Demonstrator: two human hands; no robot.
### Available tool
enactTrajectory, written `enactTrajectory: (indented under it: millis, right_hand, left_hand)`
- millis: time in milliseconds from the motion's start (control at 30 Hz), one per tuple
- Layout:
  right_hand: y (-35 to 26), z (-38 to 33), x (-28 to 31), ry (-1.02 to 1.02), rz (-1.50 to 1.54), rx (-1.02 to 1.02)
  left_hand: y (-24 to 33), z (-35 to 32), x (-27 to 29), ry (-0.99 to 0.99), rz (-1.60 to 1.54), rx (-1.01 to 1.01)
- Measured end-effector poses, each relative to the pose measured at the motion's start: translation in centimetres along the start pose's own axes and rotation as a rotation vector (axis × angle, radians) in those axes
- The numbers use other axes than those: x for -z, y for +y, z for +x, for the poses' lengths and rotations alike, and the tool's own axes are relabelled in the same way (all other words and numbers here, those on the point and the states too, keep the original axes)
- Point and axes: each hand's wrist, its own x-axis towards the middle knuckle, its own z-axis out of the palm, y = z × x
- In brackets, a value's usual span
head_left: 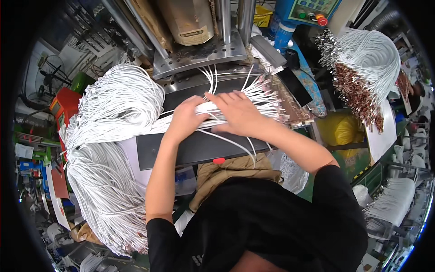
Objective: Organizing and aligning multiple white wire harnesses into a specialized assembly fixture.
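Observation:
Both my hands are closed around a bundle of white cables [164,123] lying across a black work surface [179,152]. My left hand [186,119] grips from the left side, slightly blurred. Beside it, my right hand [239,113] lies over the bundle with its fingers wrapped across the top; the undersides of both hands are hidden. Past my right hand the cable ends fan out, some with small reddish tips. A few loose cables stray from the bundle, some toward the machine and some toward me. Leftward, the bundle runs into a big looped heap of white cables [124,93].
A press with a drilled steel plate [199,62] and upright rods stands just beyond my hands. Its control panel [312,10] has a red button [321,20]. More cables [106,190] hang at left; another coil [371,52] sits at right, above a yellow bag [342,129].

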Motion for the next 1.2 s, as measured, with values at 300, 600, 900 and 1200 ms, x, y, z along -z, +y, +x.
enactTrajectory:
  millis: [300,600,900,1200]
  right_hand:
    - [4.7,-1.1,10.4,0.068,-0.34,-0.19]
    - [5.9,0.1,2.3,-0.101,0.176,0.025]
    - [7.1,-0.7,3.1,-0.218,0.154,-0.156]
    - [4.7,2.6,2.0,-0.061,0.117,-0.325]
  left_hand:
    - [-0.7,-0.5,-0.1,0.292,-0.061,-0.147]
    - [2.7,2.0,-3.4,0.091,0.193,-0.059]
    - [-2.0,-1.5,1.4,0.046,0.19,0.043]
    - [-2.3,-1.3,3.8,0.459,-0.426,0.286]
